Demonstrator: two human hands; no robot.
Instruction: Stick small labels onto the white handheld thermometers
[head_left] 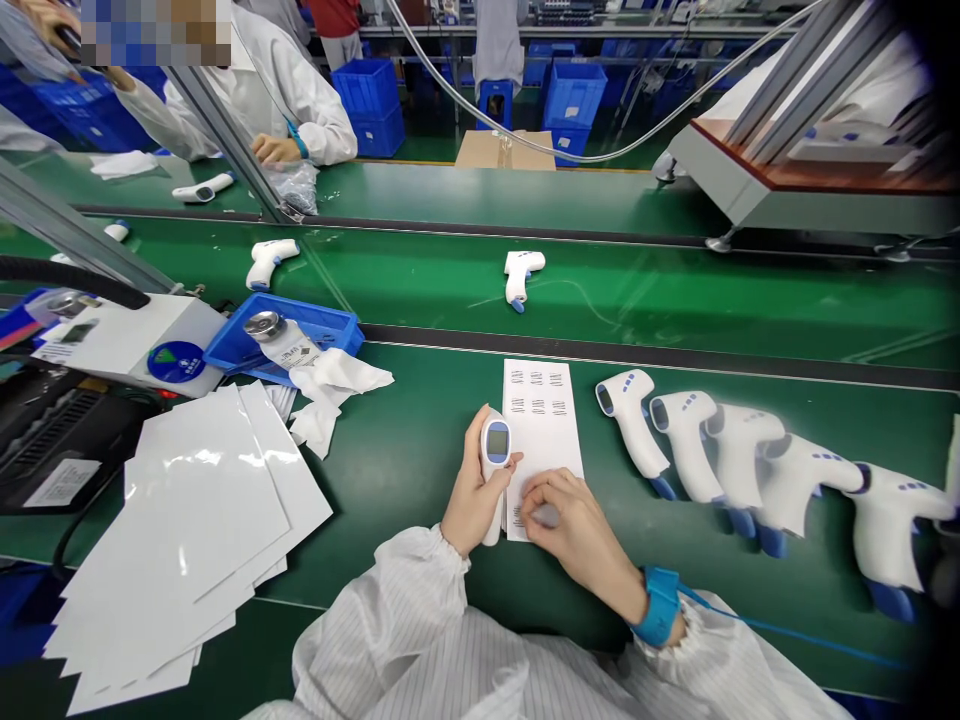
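My left hand (474, 492) is wrapped around a white infrared thermometer (496, 446), its small grey screen facing up. Beside it on the green bench lies a white sheet of small printed labels (538, 385), with label rows showing near its top. My right hand (566, 515) is over the sheet's lower part, thumb and forefinger pinched together; whatever is between them is too small to make out. A blue wrist strap (660, 606) circles the right wrist. To the right, several more white thermometers (686, 440) with blue grip ends lie in a row.
At left are a stack of glossy white sheets (187, 510), a blue tray (330, 325) with a metal-capped bottle (281, 335), crumpled tissue (330, 385) and a white device (142, 340). Thermometers lie on the green conveyor (405, 280) ahead. A co-worker in white (292, 90) sits across it.
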